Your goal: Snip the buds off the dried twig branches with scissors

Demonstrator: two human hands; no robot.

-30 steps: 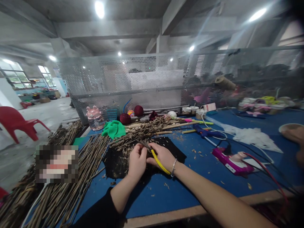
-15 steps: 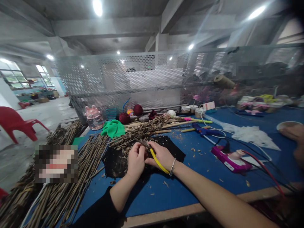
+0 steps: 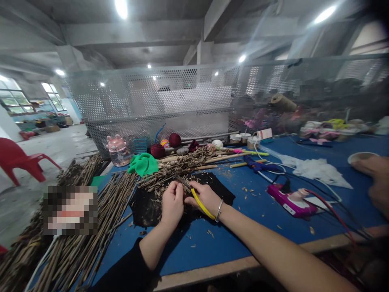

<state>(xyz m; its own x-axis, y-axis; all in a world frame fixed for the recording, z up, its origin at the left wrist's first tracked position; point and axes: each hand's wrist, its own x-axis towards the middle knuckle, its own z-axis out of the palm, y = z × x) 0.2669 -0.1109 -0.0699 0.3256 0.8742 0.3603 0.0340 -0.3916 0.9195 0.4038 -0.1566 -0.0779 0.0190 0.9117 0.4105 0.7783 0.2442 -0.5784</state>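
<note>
My right hand (image 3: 205, 197) is closed around a cutting tool with a curved yellow handle (image 3: 202, 205). Its dark metal end points up and left, past the fingertips of my left hand (image 3: 172, 201). That left hand is closed in a pinch just beside it; what it pinches is hidden by the fingers. Under both hands lies a black cloth (image 3: 217, 190) strewn with dry plant bits. Right behind the fingers is a heap of dried, shrivelled plant stems (image 3: 164, 172).
Long thin sticks (image 3: 88, 231) cover the table's left side, near a green cloth (image 3: 142, 164) and a pink-lidded jar (image 3: 118, 151). To the right are a blue glue gun (image 3: 258, 165), a purple power strip (image 3: 288, 200) with cords, and another person's hand (image 3: 369, 166) at a bowl.
The whole view has shifted slightly. Both hands stay close together over the black cloth, with the yellow-handled tool still in the right. The other person's hand at the bowl shows more fully.
</note>
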